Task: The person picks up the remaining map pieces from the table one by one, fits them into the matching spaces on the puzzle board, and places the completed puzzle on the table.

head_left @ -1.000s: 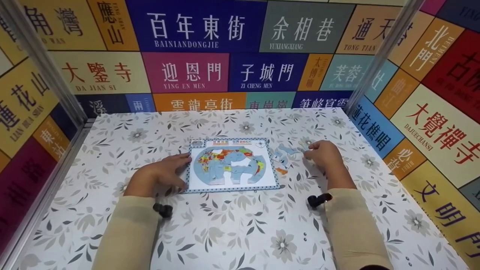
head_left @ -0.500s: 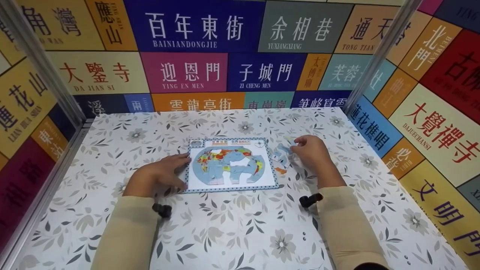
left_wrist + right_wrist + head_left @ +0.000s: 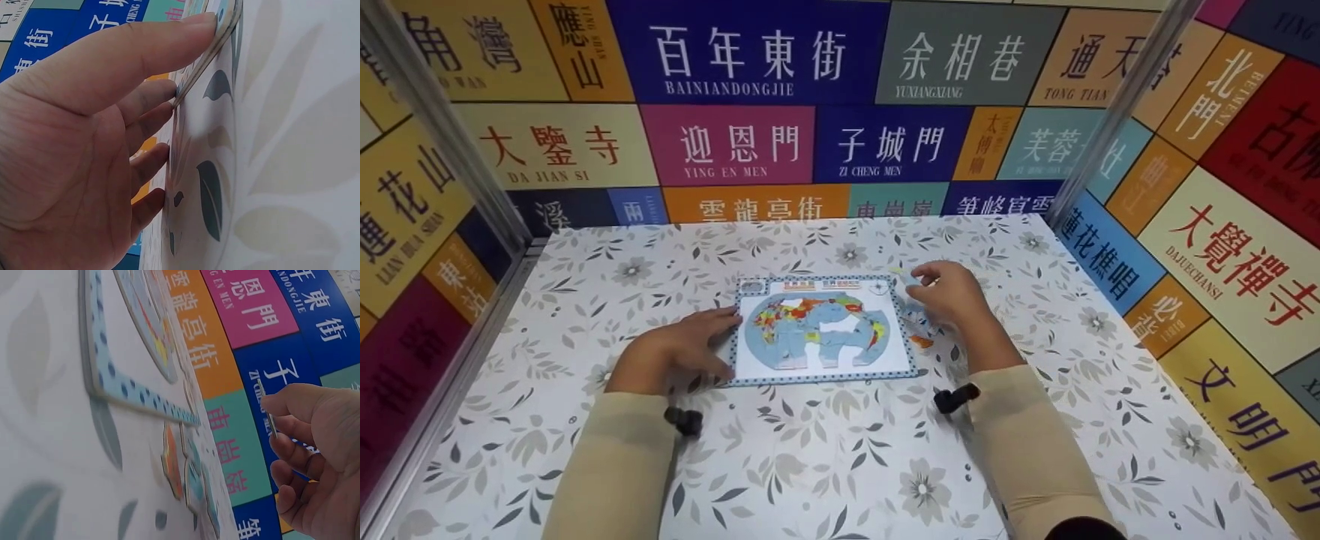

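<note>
A world-map jigsaw puzzle board (image 3: pixel 825 378) with a dotted blue border lies flat on the table. White gaps show in its oval map. My left hand (image 3: pixel 679 349) rests at the board's left side; in the left wrist view the thumb (image 3: pixel 191 36) lies on the board's edge and the other fingers extend beside it. Off the far right corner, my right hand (image 3: pixel 956 292) is raised above the table. Its thumb and forefinger pinch a thin puzzle piece (image 3: pixel 270 417), seen edge-on in the right wrist view. Beneath it lie loose puzzle pieces, including an orange one (image 3: pixel 172 461).
A white tablecloth (image 3: pixel 802 465) with grey flowers and leaves covers the table. Colourful panels (image 3: pixel 739 144) with Chinese lettering stand behind and at both sides, joined by metal posts (image 3: pixel 1125 97).
My right hand has moved left with the puzzle piece, from the right of the loose pieces to near the board's far right corner. The left hand and the board have stayed put.
</note>
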Available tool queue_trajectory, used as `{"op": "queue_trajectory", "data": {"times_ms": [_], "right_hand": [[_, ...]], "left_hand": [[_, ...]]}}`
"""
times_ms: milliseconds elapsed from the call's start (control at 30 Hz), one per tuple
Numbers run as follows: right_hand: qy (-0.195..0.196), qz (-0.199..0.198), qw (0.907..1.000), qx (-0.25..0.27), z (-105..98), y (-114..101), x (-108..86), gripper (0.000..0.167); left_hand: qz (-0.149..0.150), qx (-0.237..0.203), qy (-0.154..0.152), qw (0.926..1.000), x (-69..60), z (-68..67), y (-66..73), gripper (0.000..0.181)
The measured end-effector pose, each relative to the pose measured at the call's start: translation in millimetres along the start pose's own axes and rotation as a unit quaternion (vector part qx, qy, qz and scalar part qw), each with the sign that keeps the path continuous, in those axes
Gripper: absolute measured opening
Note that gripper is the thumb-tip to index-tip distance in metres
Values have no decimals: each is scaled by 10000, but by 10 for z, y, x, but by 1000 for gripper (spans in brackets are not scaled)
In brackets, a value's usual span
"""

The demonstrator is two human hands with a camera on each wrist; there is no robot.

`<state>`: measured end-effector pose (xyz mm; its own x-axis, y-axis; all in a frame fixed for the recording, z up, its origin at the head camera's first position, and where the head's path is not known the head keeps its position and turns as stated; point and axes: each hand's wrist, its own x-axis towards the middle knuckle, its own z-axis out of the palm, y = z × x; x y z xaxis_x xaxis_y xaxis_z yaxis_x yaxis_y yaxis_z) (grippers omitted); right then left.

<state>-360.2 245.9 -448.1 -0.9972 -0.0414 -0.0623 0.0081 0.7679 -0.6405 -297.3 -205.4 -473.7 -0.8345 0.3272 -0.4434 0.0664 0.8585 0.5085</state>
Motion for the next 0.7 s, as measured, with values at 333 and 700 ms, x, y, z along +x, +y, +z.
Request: {"op": "queue_trajectory", "data": {"times_ms": [333, 700], "right_hand": [[-144, -20, 9999, -34, 149, -275, 88, 38], [-124, -98, 9998, 116, 329, -420, 133, 36]], "left_hand": [[47, -170, -20, 9998, -21, -16, 21, 106], [-55, -188, 11, 9998, 0, 16, -9, 107]]}}
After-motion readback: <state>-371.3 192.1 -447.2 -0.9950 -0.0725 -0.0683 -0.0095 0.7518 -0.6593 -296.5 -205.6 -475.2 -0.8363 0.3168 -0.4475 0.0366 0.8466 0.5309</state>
